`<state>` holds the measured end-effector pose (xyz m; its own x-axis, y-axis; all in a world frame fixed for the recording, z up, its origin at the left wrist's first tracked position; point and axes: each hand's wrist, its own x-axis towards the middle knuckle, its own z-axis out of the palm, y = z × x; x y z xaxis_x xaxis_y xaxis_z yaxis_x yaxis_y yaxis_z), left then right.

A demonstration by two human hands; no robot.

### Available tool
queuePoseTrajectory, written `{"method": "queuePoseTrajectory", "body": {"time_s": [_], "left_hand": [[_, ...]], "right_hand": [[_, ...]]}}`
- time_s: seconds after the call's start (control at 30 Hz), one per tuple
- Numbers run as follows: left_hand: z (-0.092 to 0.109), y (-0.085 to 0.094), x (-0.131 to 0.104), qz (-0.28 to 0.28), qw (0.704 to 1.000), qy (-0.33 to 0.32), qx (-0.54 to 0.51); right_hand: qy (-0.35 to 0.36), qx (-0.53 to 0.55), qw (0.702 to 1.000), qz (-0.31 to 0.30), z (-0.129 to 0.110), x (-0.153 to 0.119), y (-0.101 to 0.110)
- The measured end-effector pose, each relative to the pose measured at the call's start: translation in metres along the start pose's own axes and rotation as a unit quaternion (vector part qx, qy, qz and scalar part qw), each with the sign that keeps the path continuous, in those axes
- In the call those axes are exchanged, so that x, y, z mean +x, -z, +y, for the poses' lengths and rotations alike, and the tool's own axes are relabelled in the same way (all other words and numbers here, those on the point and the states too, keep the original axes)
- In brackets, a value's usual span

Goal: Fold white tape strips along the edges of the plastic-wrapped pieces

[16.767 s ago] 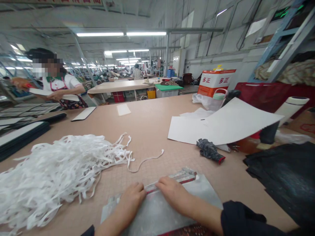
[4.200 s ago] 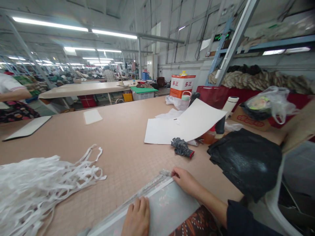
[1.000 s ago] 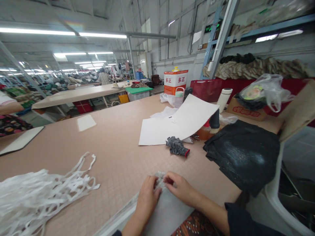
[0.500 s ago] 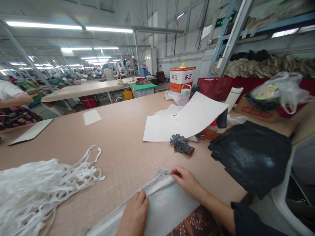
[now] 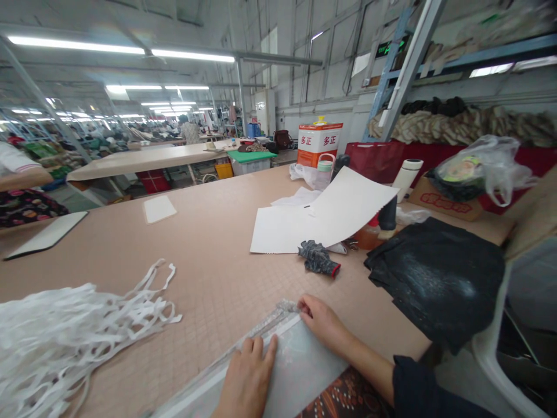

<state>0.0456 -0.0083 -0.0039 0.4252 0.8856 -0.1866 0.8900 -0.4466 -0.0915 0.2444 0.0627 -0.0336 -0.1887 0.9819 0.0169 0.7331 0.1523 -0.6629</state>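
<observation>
A pale grey, thin fabric piece (image 5: 304, 354) lies at the table's near edge, and a white strip runs along its far side. My left hand (image 5: 250, 371) rests flat on this fabric and strip with its fingers stretched apart. At the fabric's far right corner, my right hand (image 5: 319, 322) has its fingertips pinched together on the edge. Beneath the pinch, a crinkled, see-through border shows beside the strip. Dark brown patterned cloth (image 5: 348, 397) appears below the fabric, near my right forearm.
A heap of white straps (image 5: 78, 342) lies at left. Beyond my hands are a grey knitted glove (image 5: 319, 258), white card sheets (image 5: 282, 229) and a bottle (image 5: 409, 177). Black material (image 5: 439, 278) is stacked at right. Another person's arm (image 5: 26, 174) shows at far left.
My left hand has shifted slightly right, and its fingers have gone from bunched to spread flat. My right hand keeps its pinch at the corner. The view has shifted slightly.
</observation>
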Motion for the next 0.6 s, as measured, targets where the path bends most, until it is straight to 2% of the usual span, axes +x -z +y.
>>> {"method": "queuePoseTrajectory", "body": {"time_s": [0.23,0.5,0.6], "left_hand": [[0.008,0.000,0.003,0.016,1.000,0.016,0.003],[0.010,0.007,0.002,-0.009,0.999,0.033,-0.008],[0.012,0.010,0.002,-0.007,0.999,0.035,-0.019]], "right_hand": [[0.003,-0.014,1.000,0.005,0.001,0.002,-0.005],[0.017,-0.059,0.998,-0.023,0.003,0.009,0.001],[0.062,-0.102,0.993,-0.012,-0.009,0.000,-0.006]]}}
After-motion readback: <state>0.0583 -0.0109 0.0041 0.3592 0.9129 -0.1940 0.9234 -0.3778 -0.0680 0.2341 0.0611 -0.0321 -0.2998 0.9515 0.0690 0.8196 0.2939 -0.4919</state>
